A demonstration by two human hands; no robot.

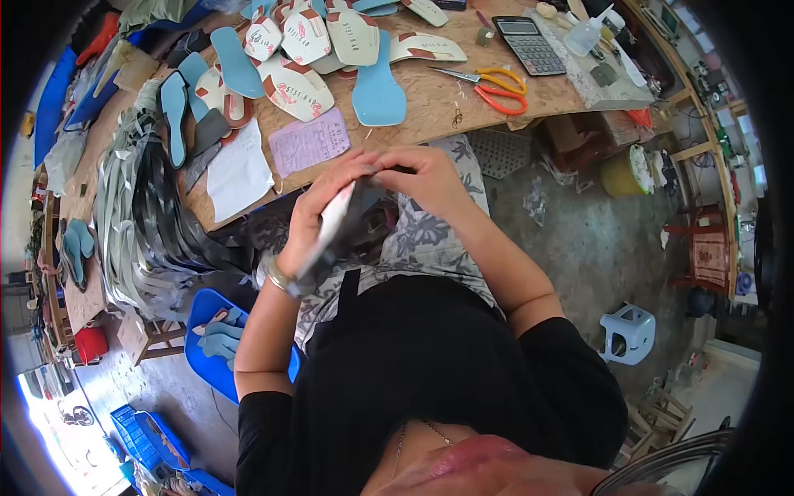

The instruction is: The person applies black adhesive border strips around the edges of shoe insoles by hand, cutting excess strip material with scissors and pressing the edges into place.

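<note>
1. The left hand [318, 207] is closed around a flat white insole piece [331, 225], fingers wrapped along its edge, holding it edge-on over the lap.
2. The right hand [422, 178] pinches a dark strip [389, 169] at the insole's upper end, thumb and fingers pressed together on it, touching the left fingertips.
3. The insole looks light, thin and somewhat bendy; holding it along the long edge, near the middle, seems the steadiest grip. The strip looks soft and limp.
4. Just beyond the hands runs a chipboard worktable [430, 91] carrying blue soles [378, 93], printed white-and-brown insoles [298, 91], a pink slip [308, 142], orange scissors [496, 87] and a calculator [529, 43].
5. To the left, grey cut pieces [132, 223] hang in a heap; a blue tray [203, 310] sits low beside the knee.
6. The floor is bare concrete, with a small pale stool [628, 331] at right.
</note>
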